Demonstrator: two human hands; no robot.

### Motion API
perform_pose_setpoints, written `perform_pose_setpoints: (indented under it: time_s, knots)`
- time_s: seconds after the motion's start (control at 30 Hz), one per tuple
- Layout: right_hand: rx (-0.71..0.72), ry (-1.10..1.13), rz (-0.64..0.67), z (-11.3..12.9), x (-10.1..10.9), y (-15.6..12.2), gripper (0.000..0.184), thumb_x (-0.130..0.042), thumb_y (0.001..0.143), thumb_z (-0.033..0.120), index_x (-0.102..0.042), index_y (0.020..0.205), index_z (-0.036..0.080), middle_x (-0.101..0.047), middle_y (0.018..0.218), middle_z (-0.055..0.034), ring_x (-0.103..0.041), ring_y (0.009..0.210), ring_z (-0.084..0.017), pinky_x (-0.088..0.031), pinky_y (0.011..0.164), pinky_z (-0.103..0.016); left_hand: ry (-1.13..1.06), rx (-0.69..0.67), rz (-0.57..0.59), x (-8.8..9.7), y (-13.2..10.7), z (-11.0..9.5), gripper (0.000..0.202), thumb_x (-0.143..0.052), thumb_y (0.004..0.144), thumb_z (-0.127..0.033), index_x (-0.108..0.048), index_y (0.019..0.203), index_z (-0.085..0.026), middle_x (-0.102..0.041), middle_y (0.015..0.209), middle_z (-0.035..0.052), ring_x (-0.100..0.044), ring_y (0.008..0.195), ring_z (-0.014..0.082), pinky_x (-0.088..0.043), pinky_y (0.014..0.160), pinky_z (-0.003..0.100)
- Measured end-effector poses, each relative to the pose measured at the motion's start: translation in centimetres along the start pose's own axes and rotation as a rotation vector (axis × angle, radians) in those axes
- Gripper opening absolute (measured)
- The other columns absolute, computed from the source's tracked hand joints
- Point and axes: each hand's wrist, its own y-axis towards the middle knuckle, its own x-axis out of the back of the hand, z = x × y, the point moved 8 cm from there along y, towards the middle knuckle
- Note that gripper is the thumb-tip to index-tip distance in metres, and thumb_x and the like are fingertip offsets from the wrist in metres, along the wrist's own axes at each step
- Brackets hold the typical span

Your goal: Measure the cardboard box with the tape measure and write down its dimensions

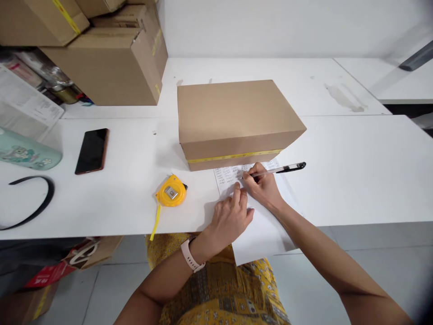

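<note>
While the right hand (263,186) is curled closed around a pen (282,169), pinching it near the tip with the point down on the printed rows at the top of a sheet of paper (267,234), the left hand (230,217) lies open and nearly flat on the same sheet, fingers spread just beside the writing. The sheet rests on the white table (355,180) right against the front of a closed cardboard box (233,117); whether its top edge is tucked under the box I cannot tell. Its lower part hangs off the table's near edge over the person's lap. To my eye that overhang is the main risk: if the left hand lifts, the paper could slide or sag and drag the line being written. The pen also works tight against the box wall, so a stroke could bump it and smear. 1 yellow tape measure (171,192) sits near the left wrist, its tape dangling over the edge, where a sleeve or arm could catch it and pull it off.
</note>
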Motion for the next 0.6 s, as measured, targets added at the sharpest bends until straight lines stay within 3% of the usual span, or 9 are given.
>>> perform_pose_setpoints:
  time_s: [0.6]
  knots:
    - [-0.033, -0.006, -0.046, -0.12, 0.62, -0.03, 0.023, -0.061, 0.084, 0.026, -0.044, 0.07, 0.024, -0.043, 0.058, 0.0062, -0.039, 0.054, -0.011, -0.032, 0.051, -0.026, -0.006, 0.005, 0.027, -0.05, -0.01, 0.05, 0.054, -0.048, 0.102, -0.041, -0.05, 0.147, -0.011, -0.048, 0.155, 0.0213, -0.074, 0.096, 0.0221, -0.062, 0.07, 0.03]
